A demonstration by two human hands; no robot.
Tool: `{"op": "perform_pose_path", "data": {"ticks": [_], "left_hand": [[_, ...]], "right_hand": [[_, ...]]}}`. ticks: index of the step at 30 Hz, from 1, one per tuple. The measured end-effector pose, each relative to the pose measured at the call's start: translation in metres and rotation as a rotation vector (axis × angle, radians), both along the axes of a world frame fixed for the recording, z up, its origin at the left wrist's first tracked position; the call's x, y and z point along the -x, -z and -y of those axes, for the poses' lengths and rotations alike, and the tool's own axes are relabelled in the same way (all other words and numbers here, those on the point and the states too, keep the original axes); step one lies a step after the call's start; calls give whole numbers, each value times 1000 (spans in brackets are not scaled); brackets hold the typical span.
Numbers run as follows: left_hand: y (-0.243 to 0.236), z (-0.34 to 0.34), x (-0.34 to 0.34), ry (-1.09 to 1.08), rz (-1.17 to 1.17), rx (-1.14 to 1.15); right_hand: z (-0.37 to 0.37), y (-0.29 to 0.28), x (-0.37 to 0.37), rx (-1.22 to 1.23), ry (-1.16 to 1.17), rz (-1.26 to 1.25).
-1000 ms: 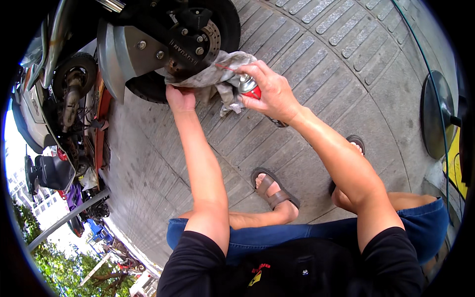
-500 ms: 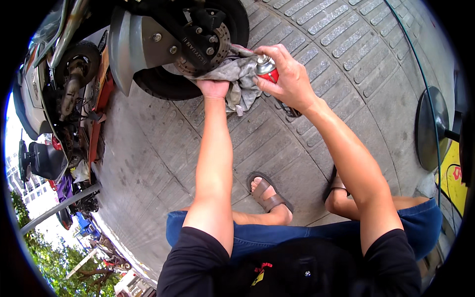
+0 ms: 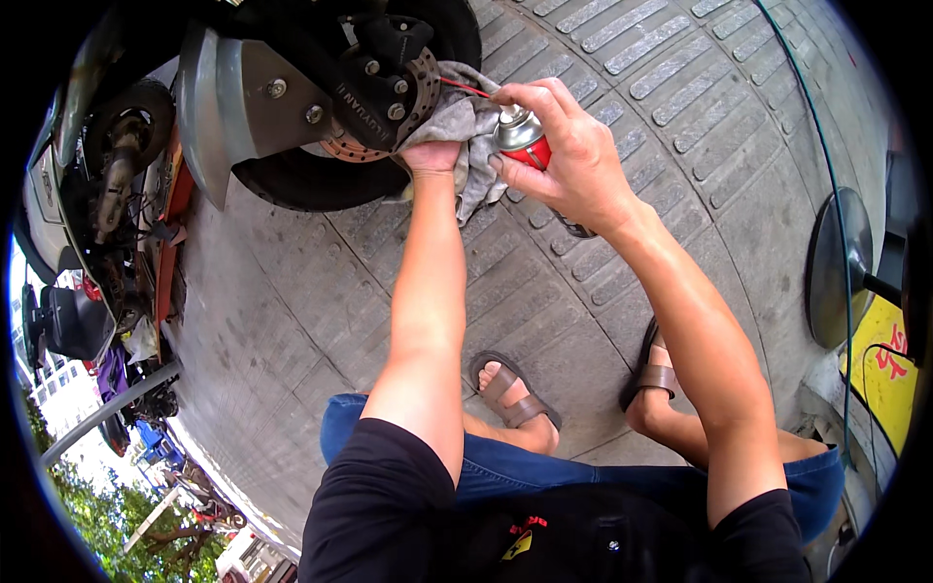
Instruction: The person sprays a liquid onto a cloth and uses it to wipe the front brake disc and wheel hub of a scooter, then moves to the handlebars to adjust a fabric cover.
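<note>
My right hand [image 3: 569, 160] is closed around a silver-topped red spray can [image 3: 521, 146], whose thin red straw reaches left toward the drilled brake disc [image 3: 422, 87] of a front wheel. My left hand [image 3: 432, 157] holds a stained grey rag [image 3: 474, 185] just below the disc and caliper [image 3: 389, 41], its fingertips hidden in the cloth. Behind the rag is the black tyre [image 3: 296, 185]. A silver-grey fender piece [image 3: 204, 126] sits to the left of the fork.
Scooters [image 3: 68, 311] crowd the left side. A round black base with a post [image 3: 834, 272], a hanging green hose [image 3: 816, 117] and a yellow sign [image 3: 875, 374] stand at the right. My sandalled feet [image 3: 510, 398] rest on grooved grey pavement [image 3: 661, 146].
Both hands have shifted rightward along the lower edge of the disc, my left hand also rising with the rag. The can stays in my right hand; more disc shows at lower left.
</note>
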State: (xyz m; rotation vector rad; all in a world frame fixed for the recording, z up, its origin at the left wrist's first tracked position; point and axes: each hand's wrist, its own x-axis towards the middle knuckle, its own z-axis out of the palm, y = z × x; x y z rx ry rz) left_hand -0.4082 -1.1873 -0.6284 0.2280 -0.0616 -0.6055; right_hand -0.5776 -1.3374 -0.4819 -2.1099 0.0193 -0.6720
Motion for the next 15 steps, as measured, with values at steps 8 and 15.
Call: {"op": "perform_pose_path", "data": {"ticks": [8, 15], "left_hand": [[-5, -11, 0, 67, 25, 13], [-22, -64, 9, -8, -22, -291]], "right_hand": [[-24, 23, 24, -27, -39, -139], [-42, 36, 43, -112, -53, -155]]}}
